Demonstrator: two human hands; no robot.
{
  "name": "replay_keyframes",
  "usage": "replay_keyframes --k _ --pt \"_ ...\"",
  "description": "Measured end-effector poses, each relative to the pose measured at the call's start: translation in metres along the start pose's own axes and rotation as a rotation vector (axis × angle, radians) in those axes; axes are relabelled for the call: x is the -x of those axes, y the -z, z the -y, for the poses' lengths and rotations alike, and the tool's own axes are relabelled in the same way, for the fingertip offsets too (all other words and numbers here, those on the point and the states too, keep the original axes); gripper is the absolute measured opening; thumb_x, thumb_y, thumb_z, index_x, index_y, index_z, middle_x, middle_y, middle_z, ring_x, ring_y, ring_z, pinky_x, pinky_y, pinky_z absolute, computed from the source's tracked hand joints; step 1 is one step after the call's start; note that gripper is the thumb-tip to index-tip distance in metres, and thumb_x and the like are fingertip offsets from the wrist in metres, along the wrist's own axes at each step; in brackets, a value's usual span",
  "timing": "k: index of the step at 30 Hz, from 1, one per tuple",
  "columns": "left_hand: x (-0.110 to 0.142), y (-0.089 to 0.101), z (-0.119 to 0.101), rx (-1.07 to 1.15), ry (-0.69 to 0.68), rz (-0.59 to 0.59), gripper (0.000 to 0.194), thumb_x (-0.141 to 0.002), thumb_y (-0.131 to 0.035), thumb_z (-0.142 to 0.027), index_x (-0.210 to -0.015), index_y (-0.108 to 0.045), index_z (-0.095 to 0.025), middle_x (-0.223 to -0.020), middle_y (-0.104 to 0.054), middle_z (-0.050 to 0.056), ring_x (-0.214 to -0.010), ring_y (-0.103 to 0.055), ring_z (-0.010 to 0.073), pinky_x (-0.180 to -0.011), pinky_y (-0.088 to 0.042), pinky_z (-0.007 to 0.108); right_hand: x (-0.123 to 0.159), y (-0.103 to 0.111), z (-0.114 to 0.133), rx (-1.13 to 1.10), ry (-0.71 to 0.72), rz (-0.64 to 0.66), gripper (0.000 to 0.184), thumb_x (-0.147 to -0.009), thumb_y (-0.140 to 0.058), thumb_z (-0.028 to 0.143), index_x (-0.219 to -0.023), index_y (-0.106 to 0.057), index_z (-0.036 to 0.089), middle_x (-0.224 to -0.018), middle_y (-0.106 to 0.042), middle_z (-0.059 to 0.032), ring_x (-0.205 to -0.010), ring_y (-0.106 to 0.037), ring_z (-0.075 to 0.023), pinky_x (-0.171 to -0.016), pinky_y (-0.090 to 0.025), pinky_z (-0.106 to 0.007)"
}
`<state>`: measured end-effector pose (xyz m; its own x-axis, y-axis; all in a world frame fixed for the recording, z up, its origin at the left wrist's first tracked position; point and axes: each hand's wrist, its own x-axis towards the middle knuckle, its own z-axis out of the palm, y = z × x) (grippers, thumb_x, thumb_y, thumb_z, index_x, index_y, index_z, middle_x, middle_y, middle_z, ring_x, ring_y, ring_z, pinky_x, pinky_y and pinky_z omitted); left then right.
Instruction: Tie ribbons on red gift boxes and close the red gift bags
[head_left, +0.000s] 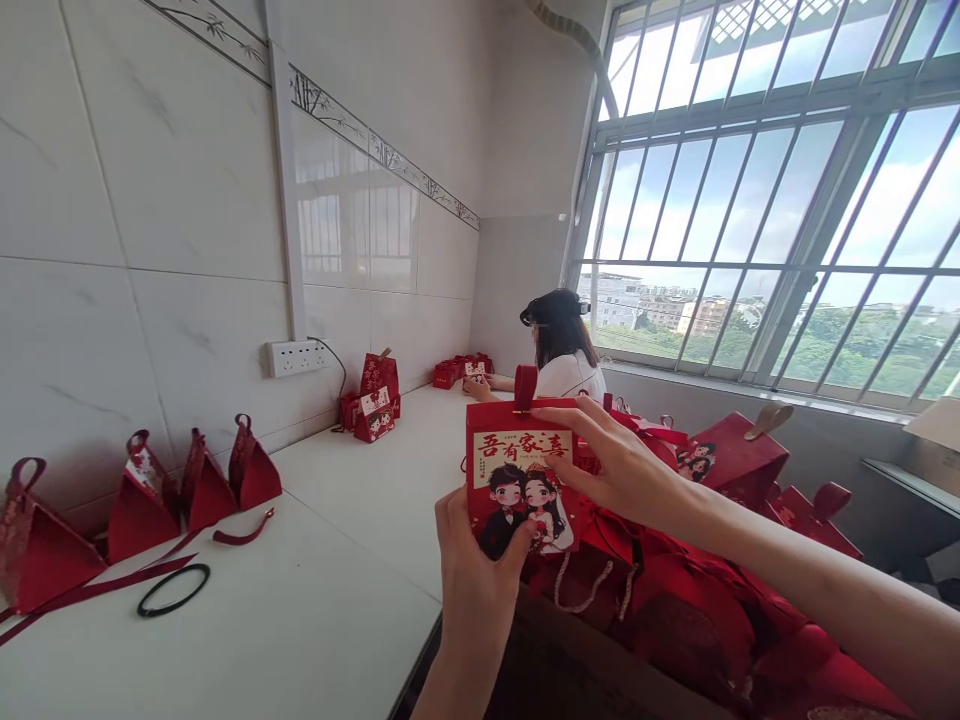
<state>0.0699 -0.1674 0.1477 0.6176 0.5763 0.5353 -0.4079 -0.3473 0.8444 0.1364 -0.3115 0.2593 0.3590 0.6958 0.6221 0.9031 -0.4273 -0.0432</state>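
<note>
Upright in front of me is a red gift box [523, 475] with a cartoon bride and groom, gold lettering on a cream panel and a red loop handle on top. My left hand [484, 560] grips its lower left part, the thumb lying across the printed front. At the upper right, my right hand [600, 450] holds the same box, fingers across its top and front. Behind and below it, a pile of red gift boxes and bags [675, 600] fills the right side, some with rope or ribbon handles.
Several red boxes [232, 470] stand along the tiled wall at left. A red ribbon [97, 590] and a black ring [174, 590] lie on the white table [322, 600]. More boxes [377, 410] stand near the socket strip [301, 358]. A person [566, 350] works at the far end.
</note>
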Motion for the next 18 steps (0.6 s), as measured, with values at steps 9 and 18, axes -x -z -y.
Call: replay_keyframes --k 9,18 --pt "-0.006 0.002 0.011 0.213 0.196 0.135 0.057 -0.069 -0.067 -0.030 -0.120 -0.044 -0.019 -0.114 -0.055 0.009 -0.097 -0.061 0.0200 -0.084 -0.054 0.034 -0.020 0.028 -0.003 -0.190 -0.206 0.235 0.028 -0.089 -0.046 0.043 -0.098 -0.060 0.020 -0.078 -0.063 -0.0030 -0.066 -0.058 -0.0154 -0.055 -0.047 -0.025" --pt "0.007 -0.014 0.042 0.147 0.051 -0.147 0.043 -0.086 -0.045 -0.032 -0.126 -0.039 -0.018 -0.134 -0.043 0.015 -0.125 -0.045 0.0247 -0.088 -0.053 0.033 -0.073 0.025 -0.027 0.087 -0.396 0.219 0.032 -0.082 -0.047 0.034 -0.054 -0.040 0.018 -0.048 -0.044 0.0024 -0.044 -0.040 -0.0097 -0.045 -0.025 -0.024"
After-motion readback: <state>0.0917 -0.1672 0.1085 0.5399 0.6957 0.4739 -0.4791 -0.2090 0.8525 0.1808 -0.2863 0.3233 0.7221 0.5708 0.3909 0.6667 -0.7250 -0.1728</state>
